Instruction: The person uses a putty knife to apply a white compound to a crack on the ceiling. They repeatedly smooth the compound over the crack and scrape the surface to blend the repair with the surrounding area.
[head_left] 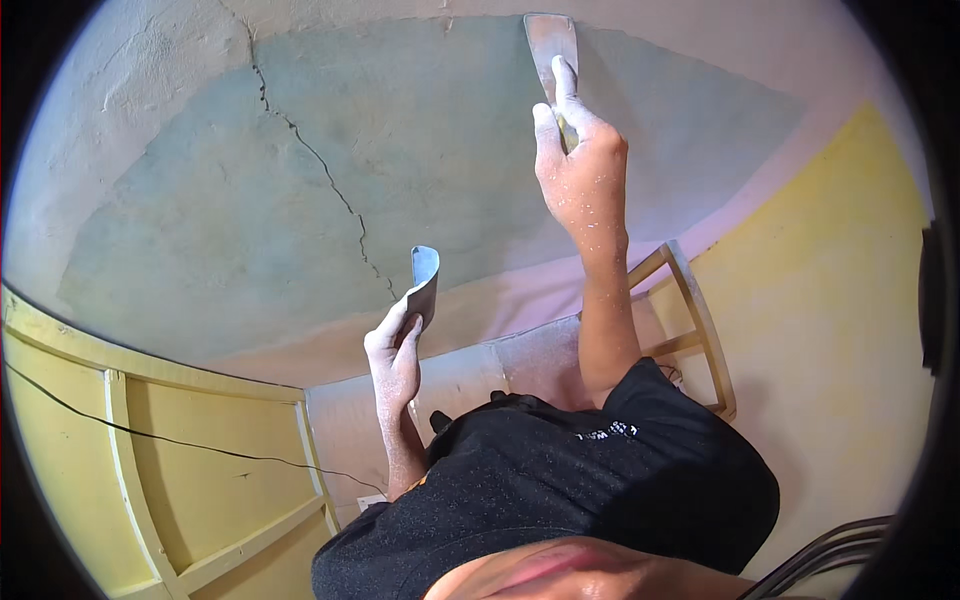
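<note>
My right hand (588, 165), dusted with white powder, is raised high and closed around a putty knife (553, 42). The knife's wide blade points up, against or close to the upper edge of a grey-green patch (450, 130) on the plastered surface. I cannot tell whether the blade touches it. Lower and to the left, my left hand (395, 365), also white with dust, grips a thin, curved grey piece (425, 275) with a bluish inner face. Its exact kind does not show. My fingers hide its lower part.
A jagged dark crack (325, 170) runs down through the patch. Yellow panelling with pale strips (200, 440) stands at the left, with a dark cable (200, 443) across it. A wooden frame (700, 320) is behind my right arm, beside a yellow wall (820, 300).
</note>
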